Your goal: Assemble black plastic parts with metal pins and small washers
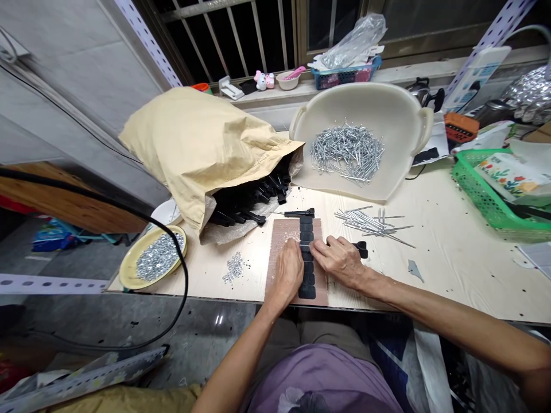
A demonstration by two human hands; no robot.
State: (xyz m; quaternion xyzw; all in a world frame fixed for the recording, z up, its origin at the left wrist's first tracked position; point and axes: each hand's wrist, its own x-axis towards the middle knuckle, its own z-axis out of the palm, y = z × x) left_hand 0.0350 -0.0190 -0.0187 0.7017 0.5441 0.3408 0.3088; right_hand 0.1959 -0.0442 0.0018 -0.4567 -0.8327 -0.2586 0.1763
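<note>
My left hand (290, 268) is closed in a pinch at the left edge of a black segmented strip (307, 275). Whatever lies between its fingertips is too small to make out. From the right, my right hand (342, 259) closes around a black plastic part (361, 249), whose end sticks out past the knuckles. A thin bright metal line spans the strip between both sets of fingertips. Under the strip lies a brown board (278, 229). Across the strip's far end rests another black plastic part (300, 213), with a thin metal pin jutting out leftward.
A cream sack (193, 137) spills black parts. Behind stands a whitish basin (357, 100) of metal pins; loose pins (372, 222) lie before it. Small metal pieces fill a yellow dish (127, 278) and form a small pile (233, 268). A green basket (477, 215) sits right.
</note>
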